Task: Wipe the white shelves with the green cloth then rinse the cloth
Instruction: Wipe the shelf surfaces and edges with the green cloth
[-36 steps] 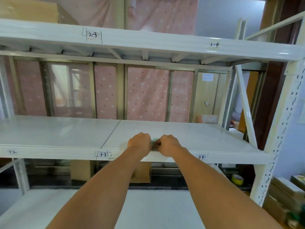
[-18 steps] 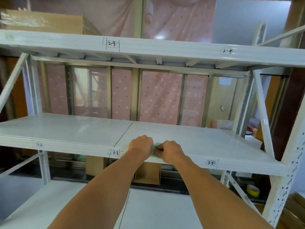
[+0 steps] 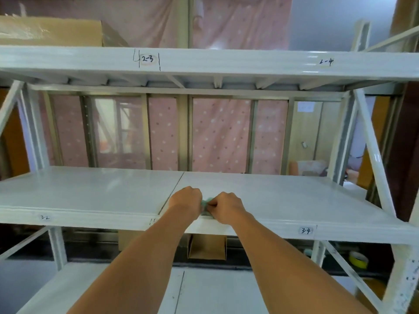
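A cardboard box (image 3: 49, 30) sits at the left end of the top shelf (image 3: 226, 62). Near the front edge of the middle white shelf (image 3: 90, 191), just right of its panel seam (image 3: 174, 186), the left hand (image 3: 187, 200) has its grip curled tight on the green cloth (image 3: 205, 206), which is bunched small between both fists. The right hand (image 3: 226, 206) pinches the cloth's other side, fingers folded in. A yellow tape roll (image 3: 358, 259) lies low at the far right.

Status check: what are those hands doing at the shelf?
Grip: left hand and right hand both hold green cloth. Cloth bunched at middle shelf front edge. No obstacle visible near them.
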`<action>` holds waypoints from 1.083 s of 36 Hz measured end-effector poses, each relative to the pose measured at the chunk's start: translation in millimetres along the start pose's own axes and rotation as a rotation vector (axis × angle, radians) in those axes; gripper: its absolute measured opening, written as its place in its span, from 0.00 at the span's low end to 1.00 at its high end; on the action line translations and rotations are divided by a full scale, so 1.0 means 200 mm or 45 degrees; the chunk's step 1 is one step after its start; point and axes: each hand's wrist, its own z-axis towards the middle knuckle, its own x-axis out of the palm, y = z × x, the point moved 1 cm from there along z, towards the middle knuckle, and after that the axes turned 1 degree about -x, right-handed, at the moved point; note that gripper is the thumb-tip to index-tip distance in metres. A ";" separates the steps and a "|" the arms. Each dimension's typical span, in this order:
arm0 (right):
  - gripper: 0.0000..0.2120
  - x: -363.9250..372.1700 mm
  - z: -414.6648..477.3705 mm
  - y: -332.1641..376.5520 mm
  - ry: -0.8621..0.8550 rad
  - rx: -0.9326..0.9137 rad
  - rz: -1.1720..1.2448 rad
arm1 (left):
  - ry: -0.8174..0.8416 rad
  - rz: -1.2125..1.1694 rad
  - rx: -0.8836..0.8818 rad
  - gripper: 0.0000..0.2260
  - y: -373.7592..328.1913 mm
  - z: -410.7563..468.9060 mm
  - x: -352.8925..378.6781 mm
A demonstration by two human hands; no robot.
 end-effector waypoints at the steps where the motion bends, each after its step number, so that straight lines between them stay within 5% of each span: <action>1: 0.15 0.01 0.01 0.00 0.006 0.014 0.004 | 0.010 0.044 0.028 0.05 -0.01 0.01 0.00; 39: 0.14 0.21 1.03 -0.10 -0.009 0.174 -0.025 | 0.003 -0.128 0.087 0.10 0.12 1.03 0.30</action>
